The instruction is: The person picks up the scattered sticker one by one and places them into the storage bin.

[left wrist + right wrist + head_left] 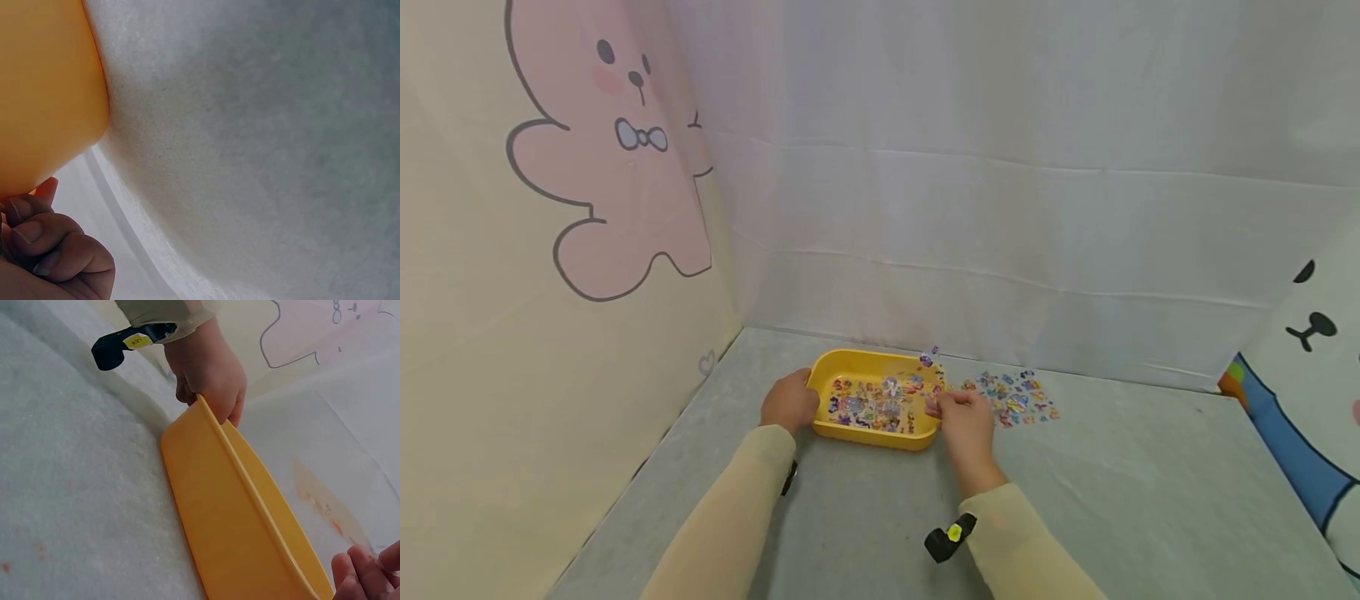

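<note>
A shallow yellow plastic tray (867,437) stands on the table with sheets of small colourful stickers (872,407) inside. My left hand (790,402) grips its left rim, fingers curled at the edge, as the right wrist view also shows. Over the tray's right end, my right hand (967,429) pinches a clear sticker sheet (328,506) between thumb and fingers. That sheet is tilted up above the rim, and its lower part is hard to tell from the stickers behind it. Just right of the tray, more colourful stickers (1018,402) lie flat on the table.
A pale grey cloth covers the table (1150,483). White curtain (1000,208) hangs along the back edge. On the left is a cream curtain with a pink bear print (625,183); a white animal print (1322,367) is at the right. Each wrist carries a black camera.
</note>
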Demonstrator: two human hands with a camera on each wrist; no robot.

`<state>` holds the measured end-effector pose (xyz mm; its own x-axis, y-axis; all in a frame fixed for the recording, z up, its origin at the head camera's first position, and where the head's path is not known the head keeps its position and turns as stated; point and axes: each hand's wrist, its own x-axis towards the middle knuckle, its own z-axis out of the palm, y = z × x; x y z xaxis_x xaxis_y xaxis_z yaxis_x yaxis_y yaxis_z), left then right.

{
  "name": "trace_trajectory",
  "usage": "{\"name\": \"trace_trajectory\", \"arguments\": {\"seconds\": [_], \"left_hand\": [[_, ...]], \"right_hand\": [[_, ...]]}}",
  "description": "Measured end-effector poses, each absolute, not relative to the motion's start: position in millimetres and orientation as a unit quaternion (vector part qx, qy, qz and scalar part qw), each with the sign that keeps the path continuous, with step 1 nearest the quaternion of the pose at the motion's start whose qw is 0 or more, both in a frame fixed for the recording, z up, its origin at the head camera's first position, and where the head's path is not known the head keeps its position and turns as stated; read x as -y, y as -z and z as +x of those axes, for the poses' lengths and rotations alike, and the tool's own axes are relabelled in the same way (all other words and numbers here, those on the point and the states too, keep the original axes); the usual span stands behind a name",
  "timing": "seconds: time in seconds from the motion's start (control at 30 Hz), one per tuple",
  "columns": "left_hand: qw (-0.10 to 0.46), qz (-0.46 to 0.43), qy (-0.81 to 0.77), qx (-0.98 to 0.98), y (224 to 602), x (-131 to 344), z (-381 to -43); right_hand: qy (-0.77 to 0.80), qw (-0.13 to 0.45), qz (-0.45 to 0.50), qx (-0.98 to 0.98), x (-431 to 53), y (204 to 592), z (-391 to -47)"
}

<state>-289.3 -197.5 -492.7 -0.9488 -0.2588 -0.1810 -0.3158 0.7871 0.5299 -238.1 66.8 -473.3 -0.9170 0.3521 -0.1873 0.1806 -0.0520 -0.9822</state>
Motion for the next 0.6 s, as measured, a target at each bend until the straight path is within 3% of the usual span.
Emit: {"name": "trace_trajectory", "arguments": {"seconds": [0.6], "left_hand": [[0.049, -0.149, -0.291, -0.944, 499, 201, -293]], "right_hand": [[-0.448, 0.073, -0.114, 0.884, -42, 466, -237]]}}
